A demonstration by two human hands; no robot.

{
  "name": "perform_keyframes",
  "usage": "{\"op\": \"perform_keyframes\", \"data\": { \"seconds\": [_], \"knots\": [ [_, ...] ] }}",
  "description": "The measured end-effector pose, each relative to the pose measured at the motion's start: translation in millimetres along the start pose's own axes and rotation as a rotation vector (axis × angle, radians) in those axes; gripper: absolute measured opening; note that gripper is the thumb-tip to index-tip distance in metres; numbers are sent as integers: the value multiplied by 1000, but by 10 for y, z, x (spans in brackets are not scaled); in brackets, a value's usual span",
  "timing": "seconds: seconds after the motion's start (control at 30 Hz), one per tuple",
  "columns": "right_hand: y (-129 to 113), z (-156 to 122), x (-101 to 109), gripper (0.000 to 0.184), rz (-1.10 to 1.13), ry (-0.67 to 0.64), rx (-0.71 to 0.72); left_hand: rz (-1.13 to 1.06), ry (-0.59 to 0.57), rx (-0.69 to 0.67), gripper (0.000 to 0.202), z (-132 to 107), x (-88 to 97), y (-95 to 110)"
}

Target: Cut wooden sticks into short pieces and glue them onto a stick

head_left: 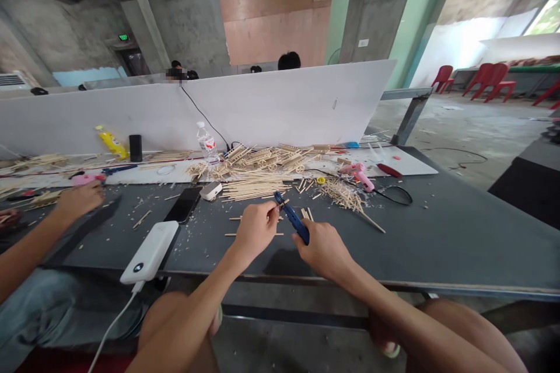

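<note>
My right hand (324,247) is closed around a blue hand cutter (296,220), its head pointing up and to the left. Pinched in my left hand (257,227) is a thin wooden stick (285,202), with its end at the cutter's head. Whether the blades touch it is too small to tell. Below and behind my left hand, more sticks (234,234) lie on the dark table. Several short cut pieces (307,213) rest just beyond my right hand. Farther back, a bundle of long sticks (254,186) lies side by side.
A heap of wooden frames (271,158) lies against the white partition (280,107). A pink glue gun (359,175) sits right of a pile of scraps (343,193). Left are a phone (184,205) and a white power bank (150,251). A co-worker's hand (83,201) holds another pink glue gun.
</note>
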State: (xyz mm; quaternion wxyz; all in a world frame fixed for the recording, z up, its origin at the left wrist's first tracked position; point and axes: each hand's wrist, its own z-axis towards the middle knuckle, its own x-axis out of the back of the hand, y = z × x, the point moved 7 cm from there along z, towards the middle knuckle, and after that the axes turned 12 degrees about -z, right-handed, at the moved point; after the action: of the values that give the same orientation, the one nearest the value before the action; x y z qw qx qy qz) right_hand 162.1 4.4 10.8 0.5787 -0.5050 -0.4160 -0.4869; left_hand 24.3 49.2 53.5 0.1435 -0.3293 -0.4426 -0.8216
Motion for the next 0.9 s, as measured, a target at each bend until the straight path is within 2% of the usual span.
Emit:
{"op": "perform_keyframes", "data": {
  "seconds": [0.33, 0.63, 0.9],
  "knots": [
    [-101, 49, -20, 15, -55, -41, 17, -20, 17, 11, 28, -21, 76, -60],
    [-95, 80, -76, 16, -8, -90, -17, -49, 28, 37, 28, 1, 58, -116],
    [24, 57, -48, 17, 57, -44, 26, -226, -99, 93, 34, 61, -40, -167]
  ]
}}
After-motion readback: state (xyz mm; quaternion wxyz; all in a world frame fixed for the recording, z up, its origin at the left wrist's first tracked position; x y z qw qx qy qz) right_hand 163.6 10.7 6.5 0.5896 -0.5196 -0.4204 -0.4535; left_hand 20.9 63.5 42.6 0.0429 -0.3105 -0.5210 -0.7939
